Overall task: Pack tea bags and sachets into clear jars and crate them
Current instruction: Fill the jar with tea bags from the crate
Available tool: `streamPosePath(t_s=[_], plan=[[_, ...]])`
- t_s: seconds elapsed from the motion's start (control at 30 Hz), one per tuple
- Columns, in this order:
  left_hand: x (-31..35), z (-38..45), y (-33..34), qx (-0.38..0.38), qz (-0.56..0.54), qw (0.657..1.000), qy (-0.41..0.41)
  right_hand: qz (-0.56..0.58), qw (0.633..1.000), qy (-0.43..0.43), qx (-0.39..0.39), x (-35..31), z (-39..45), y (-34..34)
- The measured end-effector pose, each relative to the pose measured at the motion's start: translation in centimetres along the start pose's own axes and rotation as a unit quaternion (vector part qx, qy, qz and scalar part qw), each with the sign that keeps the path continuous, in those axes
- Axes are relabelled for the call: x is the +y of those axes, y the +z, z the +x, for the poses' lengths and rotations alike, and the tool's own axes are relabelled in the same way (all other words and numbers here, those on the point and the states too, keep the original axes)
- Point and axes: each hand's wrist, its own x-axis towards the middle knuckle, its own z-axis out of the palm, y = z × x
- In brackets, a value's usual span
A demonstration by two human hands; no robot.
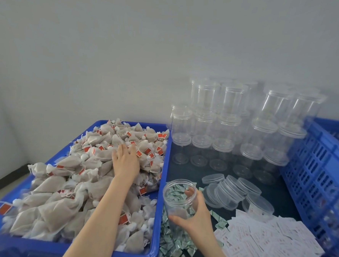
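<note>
- Clear plastic jar [178, 198], lidless and upright, stands on the dark counter [184, 172] just right of the blue plastic tray [162, 187]; we see one tea bag lying at its bottom.
- Our right hand [194, 213] grips the jar from the right, thumb at its base and fingers curled round its far wall.
- Our left hand [126, 161] lies palm-down on the heap of beige mesh tea bags with red tags [61, 197] filling the tray; fingers spread on the bags, and we cannot tell whether they pinch one.
- Small green-printed sachets [174, 247] lie scattered round the jar's base.
- Loose clear lids [234, 190] and white paper sachets [267, 239] lie to the right.
- Stacked lidded empty clear jars [224, 119] stand behind, by the wall.
- A blue slatted plastic crate [317, 167] sits at the far right.
</note>
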Motion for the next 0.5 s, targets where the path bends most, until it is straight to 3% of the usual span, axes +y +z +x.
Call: streamPosePath(t_s=[0.2, 0.5], plan=[[-1.3, 0.3, -0.7, 0.059, 0.052, 0.992, -0.1, -0.001, 1.0, -0.004, 0.001, 0.1, -0.1, -0.1], [-1.6, -0.2, -2.4, 0.061, 0.079, 0.989, -0.113, -0.006, 1.0, 0.012, 0.003, -0.2, -0.3, 0.2]])
